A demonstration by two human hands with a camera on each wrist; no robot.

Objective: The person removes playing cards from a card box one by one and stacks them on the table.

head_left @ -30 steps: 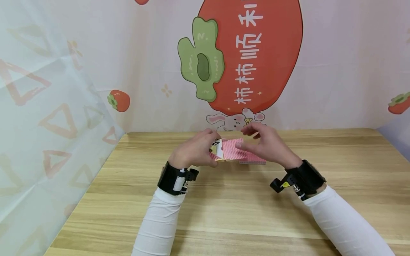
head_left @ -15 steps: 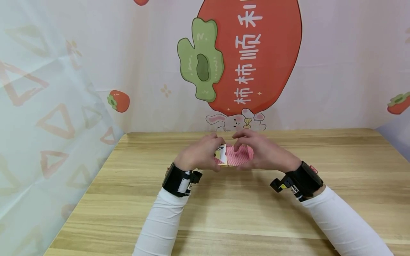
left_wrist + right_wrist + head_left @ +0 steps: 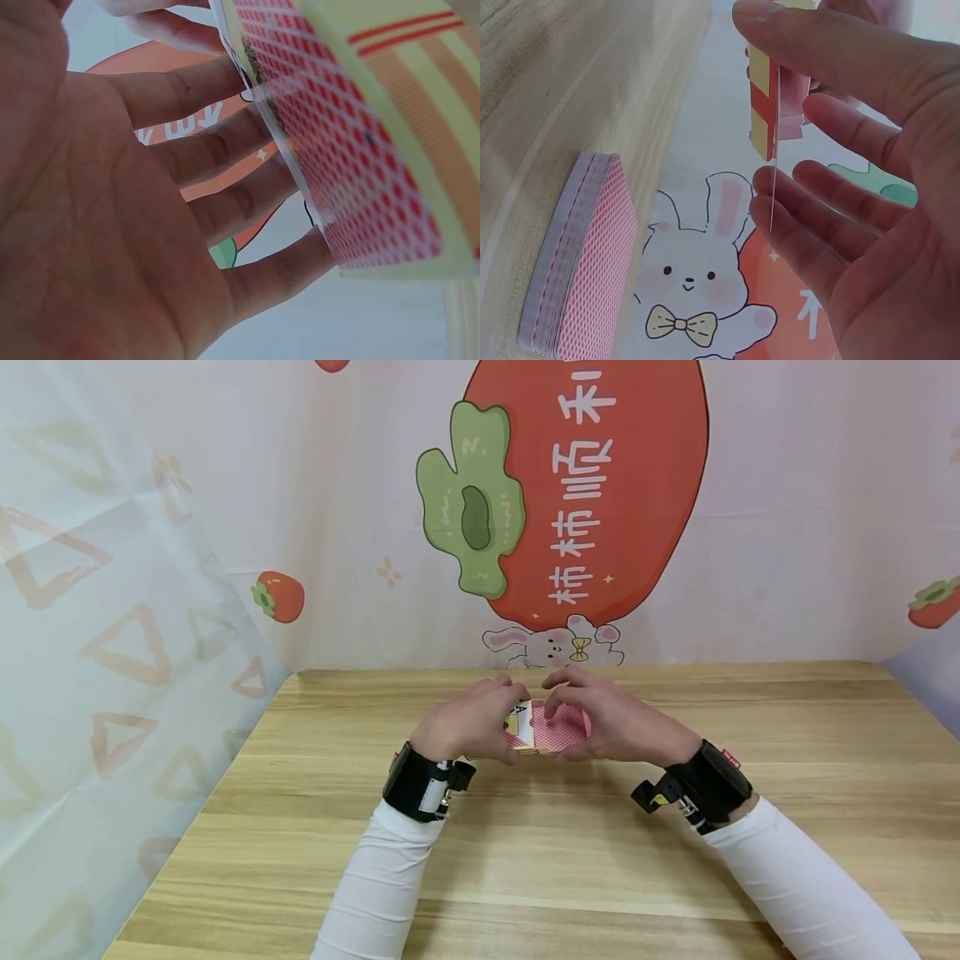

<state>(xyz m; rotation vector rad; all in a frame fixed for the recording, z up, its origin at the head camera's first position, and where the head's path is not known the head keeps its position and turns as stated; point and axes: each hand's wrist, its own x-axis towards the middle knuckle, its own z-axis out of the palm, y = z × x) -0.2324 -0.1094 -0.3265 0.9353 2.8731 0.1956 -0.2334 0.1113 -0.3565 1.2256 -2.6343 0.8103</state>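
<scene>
My left hand (image 3: 472, 720) grips the left end of a playing-card box (image 3: 520, 727), fingers on the far edge and thumb on the near one. An ace is printed on its white panel. In the left wrist view the box (image 3: 322, 142) shows red-and-white lattice, a cream border and striped sides. My right hand (image 3: 626, 720) holds the pink-patterned right part, thumb at the near edge and forefinger bent over the face. In the right wrist view a thin flat sheet (image 3: 774, 187), seen edge-on, sticks out past the box (image 3: 761, 105) to the fingertips.
A squared deck of pink-backed cards (image 3: 600, 262) lies on the wooden table (image 3: 510, 852), below the raised box in the right wrist view; in the head view the hands and box hide it. A printed backdrop (image 3: 360, 510) stands behind the table.
My right hand has come in from the right and closed round the right part of the card box. Both hands and the box have shifted slightly nearer; the deck has gone from the head view.
</scene>
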